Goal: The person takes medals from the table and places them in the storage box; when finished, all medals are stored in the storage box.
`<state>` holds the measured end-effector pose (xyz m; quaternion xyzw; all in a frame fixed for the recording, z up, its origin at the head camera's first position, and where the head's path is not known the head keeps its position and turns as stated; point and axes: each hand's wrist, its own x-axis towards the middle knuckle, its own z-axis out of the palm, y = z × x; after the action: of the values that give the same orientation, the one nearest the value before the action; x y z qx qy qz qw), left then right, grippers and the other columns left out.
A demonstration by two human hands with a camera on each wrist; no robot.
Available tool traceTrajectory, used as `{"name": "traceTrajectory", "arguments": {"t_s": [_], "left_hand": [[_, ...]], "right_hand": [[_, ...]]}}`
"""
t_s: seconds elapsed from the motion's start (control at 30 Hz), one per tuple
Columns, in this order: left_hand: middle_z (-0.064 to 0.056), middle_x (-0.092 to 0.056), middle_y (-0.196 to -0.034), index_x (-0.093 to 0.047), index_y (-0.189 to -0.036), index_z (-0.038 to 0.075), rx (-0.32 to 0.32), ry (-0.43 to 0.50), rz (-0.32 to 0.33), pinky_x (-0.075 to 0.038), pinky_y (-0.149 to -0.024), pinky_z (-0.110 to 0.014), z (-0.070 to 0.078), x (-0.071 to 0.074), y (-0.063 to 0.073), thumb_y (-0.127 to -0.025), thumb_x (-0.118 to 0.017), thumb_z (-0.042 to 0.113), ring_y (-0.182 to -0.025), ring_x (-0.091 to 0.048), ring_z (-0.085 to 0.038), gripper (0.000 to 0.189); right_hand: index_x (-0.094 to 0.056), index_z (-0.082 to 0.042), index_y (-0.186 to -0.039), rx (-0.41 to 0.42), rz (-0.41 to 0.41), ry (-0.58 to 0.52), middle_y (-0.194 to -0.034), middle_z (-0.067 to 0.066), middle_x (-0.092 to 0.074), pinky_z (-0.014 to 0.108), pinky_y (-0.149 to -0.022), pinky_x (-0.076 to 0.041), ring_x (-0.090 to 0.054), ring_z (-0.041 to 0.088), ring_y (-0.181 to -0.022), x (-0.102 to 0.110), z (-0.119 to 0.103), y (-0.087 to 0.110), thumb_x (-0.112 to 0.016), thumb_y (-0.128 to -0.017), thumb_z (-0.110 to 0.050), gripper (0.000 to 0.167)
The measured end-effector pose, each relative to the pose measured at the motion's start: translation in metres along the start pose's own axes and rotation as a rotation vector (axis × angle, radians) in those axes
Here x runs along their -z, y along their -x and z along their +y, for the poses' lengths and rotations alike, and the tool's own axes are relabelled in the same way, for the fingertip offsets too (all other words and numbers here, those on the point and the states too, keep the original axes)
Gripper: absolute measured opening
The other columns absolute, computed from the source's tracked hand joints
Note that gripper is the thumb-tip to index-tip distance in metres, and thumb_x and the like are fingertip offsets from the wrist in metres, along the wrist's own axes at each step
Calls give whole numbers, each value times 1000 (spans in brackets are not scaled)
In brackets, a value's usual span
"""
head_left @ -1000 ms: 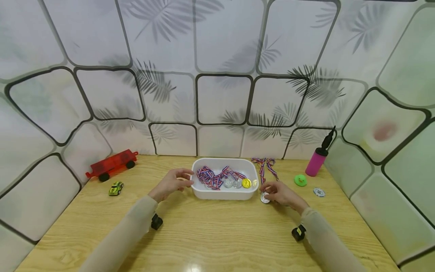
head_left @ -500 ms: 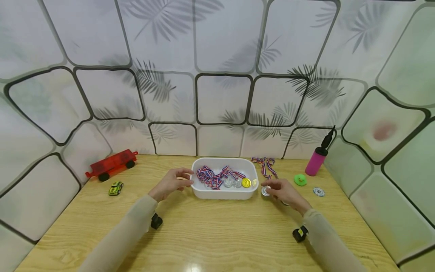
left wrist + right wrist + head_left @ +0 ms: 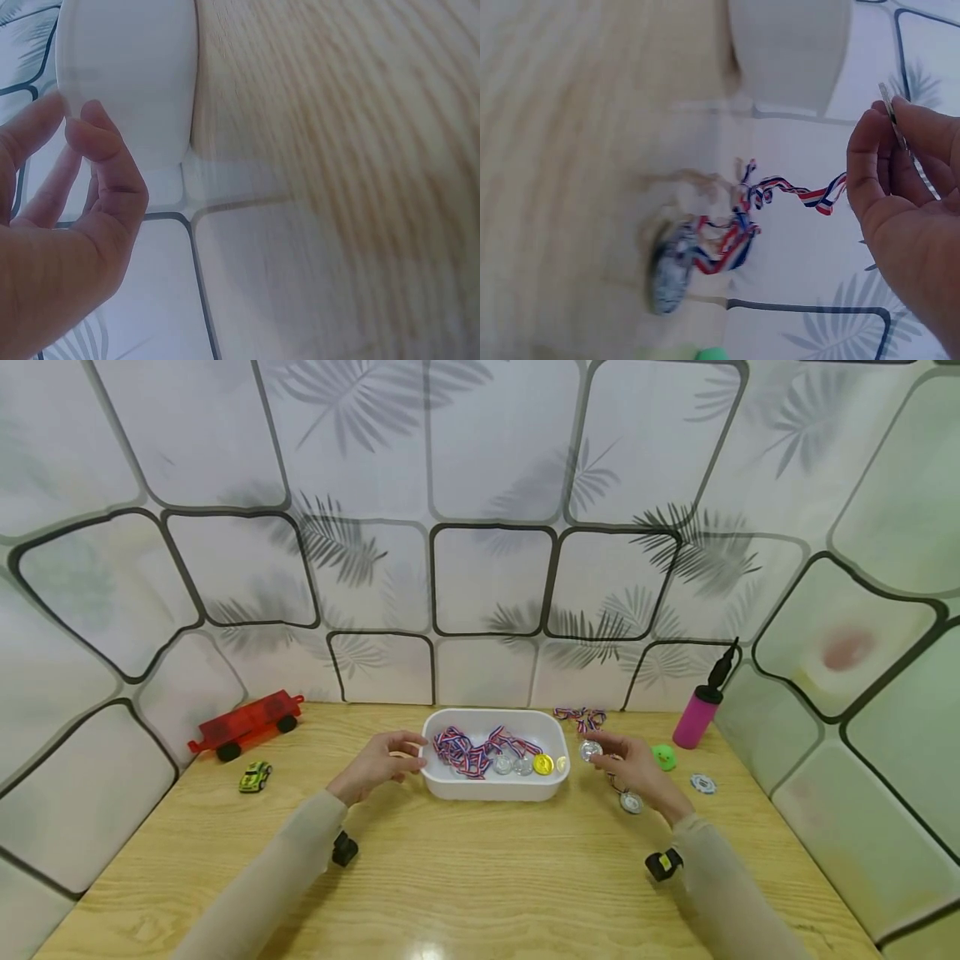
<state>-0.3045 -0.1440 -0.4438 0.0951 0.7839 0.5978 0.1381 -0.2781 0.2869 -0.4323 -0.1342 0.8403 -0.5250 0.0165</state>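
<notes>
Your right hand (image 3: 630,766) pinches a silver medal (image 3: 590,749) above the wooden table (image 3: 480,877), right of the white tray (image 3: 491,787). Your left hand (image 3: 375,764) touches the tray, fingers relaxed. Leaf-patterned walls (image 3: 487,485) surround.

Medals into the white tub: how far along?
Done: several medals with striped ribbons already lie in the white tub. In hand: the right hand pinches a silver medal just right of the tub, its ribbon trailing on the table; the left hand touches the tub's left end. Left: another silver medal lies on the table by the right wrist.
</notes>
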Motion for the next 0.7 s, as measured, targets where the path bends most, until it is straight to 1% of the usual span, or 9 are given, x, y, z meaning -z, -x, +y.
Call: {"name": "traceTrajectory", "arguments": {"t_s": [0.07, 0.13, 0.23, 0.3, 0.37, 0.47, 0.53, 0.67, 0.7], "left_hand": [[-11, -62, -107, -58, -130, 0, 6, 2, 4, -52, -65, -28, -1, 0, 0, -89, -71, 8, -80, -64, -15, 44], [-10, -62, -107, -58, -130, 0, 8, 6, 7, -52, -65, -27, -1, 0, 0, -89, -71, 8, -80, -64, -15, 44], [-11, -62, -107, -57, -130, -1, -5, 0, 2, -51, -64, -26, -1, 0, 1, -89, -71, 8, -81, -64, -15, 44], [-11, -62, -107, -57, -131, -1, -9, -3, -1, -51, -64, -26, -2, 0, 0, -89, -71, 9, -81, -64, -15, 45], [-11, -62, -108, -57, -131, -1, -10, -5, -1, -51, -63, -26, -2, 0, 0, -89, -71, 9, -81, -64, -15, 45], [-12, -62, -107, -57, -131, -2, -11, -10, 0, -51, -64, -26, -2, 0, 0, -89, -71, 8, -81, -64, -15, 45], [-12, -63, -107, -57, -130, -2, -13, -16, 2, -51, -64, -26, -1, 0, 0, -89, -71, 8, -80, -64, -14, 45], [-13, -63, -106, -56, -130, -3, -22, -27, -4, -51, -63, -27, 0, 0, 0, -89, -71, 9, -78, -64, -14, 45], [-12, -63, -106, -56, -130, -3, -23, -26, -6, -51, -63, -27, 0, 0, 0, -89, -71, 9, -78, -64, -14, 45]], "right_hand": [[-51, 4, -138, 37, 27, -7, -131, 27, -58, 27, -73, -58, -64, 4, -87, 2, -6, -2, -62, -96, -9, 45], [-52, 3, -138, 47, 54, -26, -126, 27, -61, 27, -75, -59, -66, 5, -84, 4, -13, -5, -61, -97, -9, 44], [-50, 1, -140, 53, 75, -29, -114, 25, -64, 27, -71, -59, -65, 8, -75, 9, -22, -7, -60, -98, -10, 45], [-50, 0, -140, 60, 83, -26, -106, 24, -65, 28, -68, -58, -63, 9, -72, 11, -28, -9, -60, -98, -10, 45], [-50, 0, -140, 78, 94, -17, -105, 23, -64, 28, -65, -57, -61, 9, -71, 14, -34, -12, -60, -97, -10, 45], [-50, -1, -140, 104, 107, -10, -108, 22, -62, 26, -60, -55, -60, 7, -71, 17, -42, -16, -62, -97, -10, 45], [-51, -2, -140, 114, 116, 25, -109, 19, -62, 24, -59, -54, -59, 6, -69, 18, -46, -18, -63, -96, -12, 47], [-50, -4, -142, 131, 113, 74, -93, 20, -63, 22, -61, -52, -59, 7, -67, 19, -55, -22, -66, -94, -12, 51], [-50, -5, -143, 136, 111, 77, -95, 20, -64, 22, -62, -52, -59, 6, -68, 20, -57, -23, -66, -94, -12, 52]]}}
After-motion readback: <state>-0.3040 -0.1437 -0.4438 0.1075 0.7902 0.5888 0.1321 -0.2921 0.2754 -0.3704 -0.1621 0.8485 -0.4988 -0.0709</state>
